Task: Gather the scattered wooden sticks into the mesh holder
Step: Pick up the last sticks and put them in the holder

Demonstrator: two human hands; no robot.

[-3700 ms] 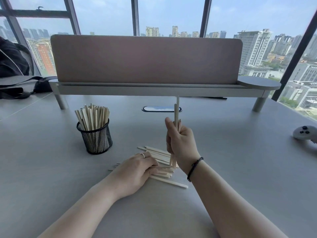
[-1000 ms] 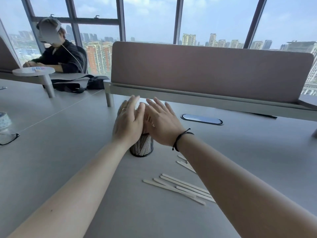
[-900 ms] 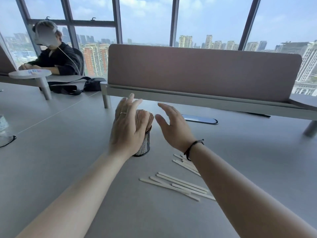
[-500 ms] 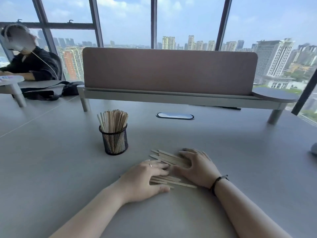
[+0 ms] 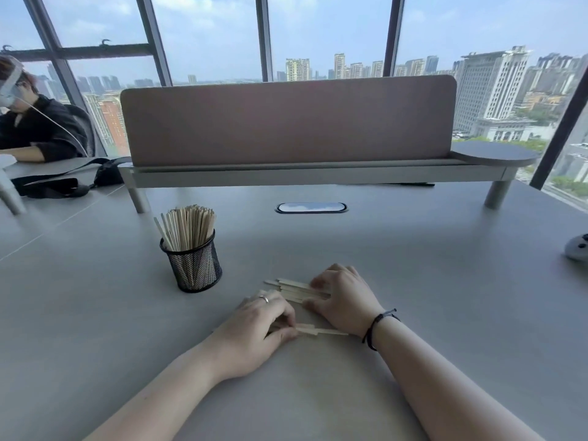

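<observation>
Grey desk (image 5: 95, 313) by tall windows (image 5: 206, 36), pink divider (image 5: 286, 122) at back. Black mesh holder (image 5: 194, 267), packed w/ sticks, stands left of loose wooden sticks (image 5: 296, 289). Left hand (image 5: 254, 332) fingers curled, pinching sticks; right hand (image 5: 342, 299) fingers narrow, pressing on the pile.

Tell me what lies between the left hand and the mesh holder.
In the head view, only bare grey table separates the left hand from the mesh holder; the loose sticks lie to the right, toward the right hand.
</observation>
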